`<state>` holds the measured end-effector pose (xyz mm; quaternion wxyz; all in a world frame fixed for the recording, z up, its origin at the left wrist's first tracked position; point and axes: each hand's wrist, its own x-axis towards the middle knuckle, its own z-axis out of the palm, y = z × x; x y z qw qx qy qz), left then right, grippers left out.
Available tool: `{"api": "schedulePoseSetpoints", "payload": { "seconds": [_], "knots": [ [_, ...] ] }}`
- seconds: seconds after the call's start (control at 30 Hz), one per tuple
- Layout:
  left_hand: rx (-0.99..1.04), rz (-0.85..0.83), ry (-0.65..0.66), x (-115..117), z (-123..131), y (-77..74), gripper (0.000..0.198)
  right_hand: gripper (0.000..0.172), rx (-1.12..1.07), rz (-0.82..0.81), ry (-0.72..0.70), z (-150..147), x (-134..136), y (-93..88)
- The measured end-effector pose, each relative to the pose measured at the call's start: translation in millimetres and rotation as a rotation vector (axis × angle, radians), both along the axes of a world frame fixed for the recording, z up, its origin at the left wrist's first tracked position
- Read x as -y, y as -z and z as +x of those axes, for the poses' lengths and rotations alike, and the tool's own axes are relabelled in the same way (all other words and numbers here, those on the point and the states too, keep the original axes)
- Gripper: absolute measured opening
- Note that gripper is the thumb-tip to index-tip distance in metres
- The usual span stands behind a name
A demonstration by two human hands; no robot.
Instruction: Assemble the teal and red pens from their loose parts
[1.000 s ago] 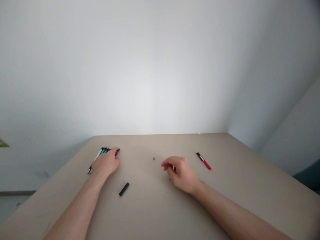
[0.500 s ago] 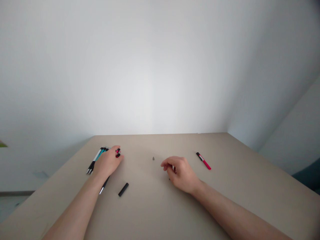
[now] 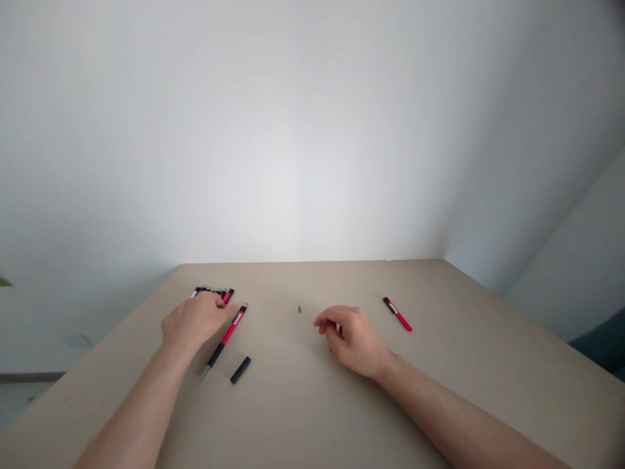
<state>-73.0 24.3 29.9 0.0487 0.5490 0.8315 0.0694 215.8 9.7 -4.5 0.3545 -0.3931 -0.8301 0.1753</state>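
Note:
My left hand (image 3: 195,319) reaches over a row of pens (image 3: 209,289) at the table's left, its thumb and index finger apart; the other fingers are partly hidden. By the thumb lies a red-and-black pen (image 3: 228,335) with a silver tip, separate from the row. Loosely curled, my right hand (image 3: 354,342) rests on the table; what its fingers hold, if anything, is hidden. A small dark bit shows at its lower left edge. Left of this hand stands a small grey cone (image 3: 299,309). A short black tube (image 3: 240,370) lies nearer to me.
Farther right on the beige table (image 3: 293,417) lies a red-and-black pen barrel (image 3: 398,314). A pale wall (image 3: 312,143) rises behind the table's back edge. Something dark teal (image 3: 603,342) shows beyond the right edge.
My left hand has shifted left, and its thumb is clear of the red-and-black pen. That pen now lies more to the right, apart from the row. My right hand has stayed still.

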Motion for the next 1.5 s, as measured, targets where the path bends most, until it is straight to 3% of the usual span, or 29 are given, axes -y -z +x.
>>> {"api": "schedulePoseSetpoints", "payload": {
  "seconds": [0.2, 0.4, 0.63, 0.87, 1.1, 1.5],
  "knots": [
    [0.021, -0.064, 0.093, -0.2, 3.5, 2.8, 0.040, 0.032, 0.015, -0.006, 0.002, -0.6, -0.1, 1.0],
    [0.110, -0.020, 0.215, -1.7, -1.4, 14.1, 0.022, 0.033, 0.013, -0.016, -0.001, -0.4, -1.9, 2.8],
    [0.124, 0.007, 0.239, -0.9, -0.8, 14.7, 0.022, 0.032, 0.019, -0.016, 0.002, -1.1, -1.2, 1.0],
    [0.077, -0.079, 0.242, 2.0, 5.7, 10.4, 0.026, 0.032, 0.024, -0.012, 0.000, -1.6, -1.2, 2.7],
    [-0.066, -0.008, 0.082, -3.9, 0.4, 14.0, 0.032, 0.033, 0.017, -0.021, -0.001, -1.0, -0.8, 2.3],
    [-0.029, 0.053, 0.067, -4.7, 3.0, 11.3, 0.034, 0.033, 0.018, -0.027, 0.001, -1.2, -0.9, 2.0]
  ]
}}
